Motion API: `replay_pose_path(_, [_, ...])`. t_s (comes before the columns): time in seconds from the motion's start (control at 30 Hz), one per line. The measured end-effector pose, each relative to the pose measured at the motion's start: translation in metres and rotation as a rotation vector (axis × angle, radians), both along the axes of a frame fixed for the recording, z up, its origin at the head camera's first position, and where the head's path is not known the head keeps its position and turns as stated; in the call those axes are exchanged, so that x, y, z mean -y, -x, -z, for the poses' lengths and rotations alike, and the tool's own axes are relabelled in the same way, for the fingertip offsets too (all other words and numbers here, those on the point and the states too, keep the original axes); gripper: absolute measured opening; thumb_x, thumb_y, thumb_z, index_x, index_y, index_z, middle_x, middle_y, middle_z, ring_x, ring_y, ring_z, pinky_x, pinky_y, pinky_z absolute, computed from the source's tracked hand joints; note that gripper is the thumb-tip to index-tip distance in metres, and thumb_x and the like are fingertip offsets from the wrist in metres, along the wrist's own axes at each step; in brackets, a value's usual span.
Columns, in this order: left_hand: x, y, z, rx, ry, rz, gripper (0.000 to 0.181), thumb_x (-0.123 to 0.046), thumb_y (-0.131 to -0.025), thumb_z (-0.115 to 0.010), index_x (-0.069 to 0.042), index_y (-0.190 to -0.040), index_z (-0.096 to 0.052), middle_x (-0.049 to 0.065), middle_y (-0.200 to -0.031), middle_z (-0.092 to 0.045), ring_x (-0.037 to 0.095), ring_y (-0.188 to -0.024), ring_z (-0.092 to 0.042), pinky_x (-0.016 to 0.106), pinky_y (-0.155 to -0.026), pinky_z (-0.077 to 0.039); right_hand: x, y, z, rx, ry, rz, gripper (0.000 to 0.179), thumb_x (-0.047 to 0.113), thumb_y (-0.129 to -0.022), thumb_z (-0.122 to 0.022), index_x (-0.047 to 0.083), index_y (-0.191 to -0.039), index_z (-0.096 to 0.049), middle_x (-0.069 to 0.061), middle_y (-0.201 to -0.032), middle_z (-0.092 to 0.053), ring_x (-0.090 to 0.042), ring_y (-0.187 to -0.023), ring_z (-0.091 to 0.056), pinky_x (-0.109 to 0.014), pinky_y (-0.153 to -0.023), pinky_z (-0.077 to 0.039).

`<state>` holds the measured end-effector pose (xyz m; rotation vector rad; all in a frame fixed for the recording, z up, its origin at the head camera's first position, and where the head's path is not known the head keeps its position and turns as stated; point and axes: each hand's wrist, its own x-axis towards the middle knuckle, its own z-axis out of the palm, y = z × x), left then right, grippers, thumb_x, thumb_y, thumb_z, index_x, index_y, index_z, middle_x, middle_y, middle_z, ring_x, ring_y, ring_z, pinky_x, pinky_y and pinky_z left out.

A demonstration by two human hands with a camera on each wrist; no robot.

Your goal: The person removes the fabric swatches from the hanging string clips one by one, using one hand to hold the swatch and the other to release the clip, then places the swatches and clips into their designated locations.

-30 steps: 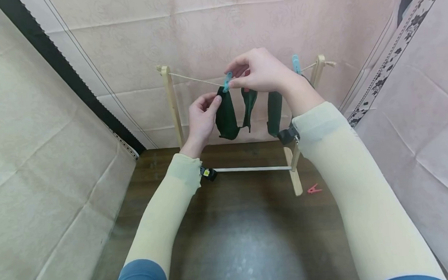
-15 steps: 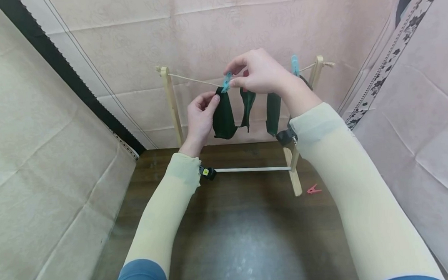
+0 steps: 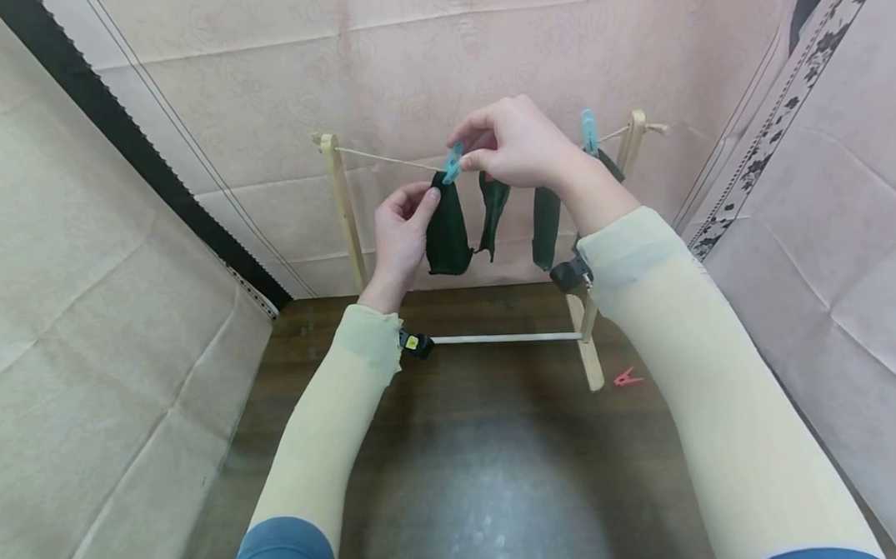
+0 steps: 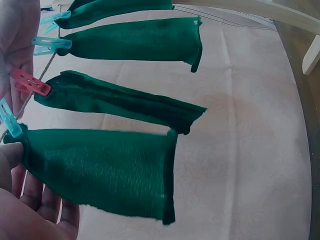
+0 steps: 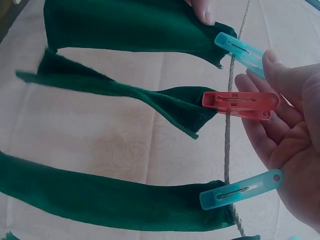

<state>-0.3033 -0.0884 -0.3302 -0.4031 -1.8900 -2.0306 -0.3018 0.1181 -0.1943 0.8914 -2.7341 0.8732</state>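
Note:
My left hand (image 3: 404, 231) pinches the top edge of a dark green cloth strip (image 3: 448, 229), the leftmost on a thin cord (image 3: 383, 157). A light blue clothespin (image 3: 453, 164) grips that edge at the cord. My right hand (image 3: 525, 147) pinches this clothespin's upper end between thumb and finger. Beside it, a second green strip (image 5: 175, 102) hangs twisted from a red clothespin (image 5: 240, 101), close to my right fingers. A third green strip (image 5: 115, 197) is held by another blue clothespin (image 5: 240, 190). One more strip (image 4: 120, 6) shows at the top of the left wrist view.
Two wooden posts (image 3: 345, 209) carry the cord, and a white crossbar (image 3: 506, 338) runs low between the supports. A loose red clothespin (image 3: 628, 377) lies on the brown table (image 3: 456, 463), right of the wooden foot (image 3: 588, 348). Pale cloth walls (image 3: 409, 64) surround the table.
Both hands keep their holds and have shifted only slightly left. The hanging green strips sway a little left.

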Motion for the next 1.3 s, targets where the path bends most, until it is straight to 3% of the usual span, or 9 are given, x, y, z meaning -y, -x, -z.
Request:
replay_pose_path(0.17, [-0.0007,-0.0009,-0.0005,-0.002,-0.003,0.003,0.025,-0.026,-0.105,-0.073,-0.005,-0.119,-0.076,0.010,-0.112,-0.072,0.023,-0.100,-0.062,0.036,-0.093,-0.052,0.0002,0.0001,0.0005,0.012,0.013,0.011,0.028,0.021,-0.106,-0.070,0.011,-0.132,-0.075,-0.003,-0.121,-0.078,-0.015,-0.100,-0.075,-0.031,-0.081,-0.060])
replay_pose_path(0.37, [-0.0016,0.0004,-0.0003,-0.009,-0.007,0.006,0.024,-0.024,-0.105,-0.072,-0.004,-0.118,-0.076,0.011,-0.113,-0.073,0.023,-0.099,-0.063,0.036,-0.092,-0.052,0.0027,-0.0008,-0.0001,0.021,0.035,0.012,0.025,0.020,-0.107,-0.069,0.011,-0.128,-0.077,-0.003,-0.115,-0.079,-0.023,-0.089,-0.075,-0.030,-0.070,-0.059])
replay_pose_path(0.53, [-0.0014,0.0014,0.0007,-0.008,-0.006,0.006,0.024,-0.024,-0.105,-0.072,-0.005,-0.119,-0.076,0.011,-0.113,-0.072,0.023,-0.100,-0.062,0.035,-0.092,-0.052,0.0052,-0.0024,-0.0014,0.021,0.038,0.023,0.024,0.021,-0.107,-0.068,0.010,-0.127,-0.078,-0.003,-0.107,-0.079,-0.030,-0.077,-0.072,-0.030,-0.071,-0.056])
replay_pose_path(0.7, [-0.0008,0.0017,0.0020,-0.007,0.004,-0.004,0.025,-0.025,-0.105,-0.072,-0.004,-0.119,-0.076,0.010,-0.112,-0.073,0.023,-0.098,-0.062,0.034,-0.090,-0.052,0.0069,-0.0030,-0.0025,0.028,0.030,0.036,0.023,0.020,-0.108,-0.067,0.010,-0.125,-0.078,-0.003,-0.108,-0.079,-0.027,-0.073,-0.072,-0.030,-0.072,-0.055])
replay_pose_path(1.3, [-0.0029,0.0002,-0.0002,0.000,0.004,-0.011,0.026,-0.026,-0.106,-0.072,-0.005,-0.120,-0.076,0.011,-0.113,-0.073,0.023,-0.098,-0.062,0.034,-0.088,-0.051,0.0056,-0.0033,-0.0026,0.045,0.047,0.070,0.022,0.019,-0.107,-0.069,0.011,-0.126,-0.078,-0.003,-0.115,-0.079,-0.025,-0.074,-0.074,-0.030,-0.070,-0.056])
